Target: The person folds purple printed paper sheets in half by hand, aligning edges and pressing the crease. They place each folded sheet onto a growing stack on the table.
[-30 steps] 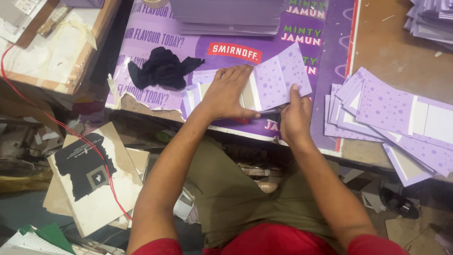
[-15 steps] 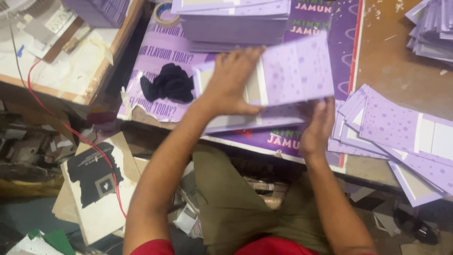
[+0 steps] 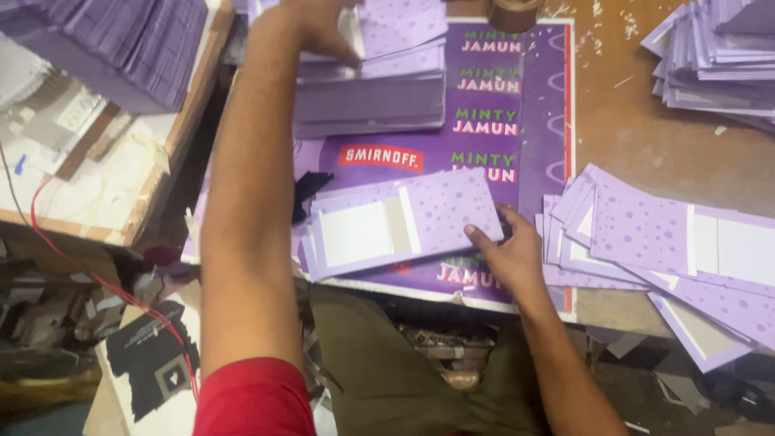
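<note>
My left hand [image 3: 321, 26] reaches to the far end of the board and grips a folded purple dotted card [image 3: 401, 23] lying on top of a tall stack of folded purple cards [image 3: 371, 97]; the hand is partly cut off by the frame's top edge. My right hand [image 3: 507, 252] is close to me, pinching the right edge of the top flat purple sheet [image 3: 395, 222] of a small pile, thumb on top. That sheet shows a white panel and a dotted purple flap.
The pile lies on a purple printed board [image 3: 517, 137] on a brown table [image 3: 646, 137]. Loose flat purple sheets [image 3: 670, 242] fan out at the right. More purple stacks sit at far right [image 3: 714, 56] and far left [image 3: 113, 48]. A red wire [image 3: 97, 278] hangs at the left.
My left hand carried a purple card from the near pile up onto the far stack. My right hand moved to the right edge of the near pile. The camera view shifted forward.
</note>
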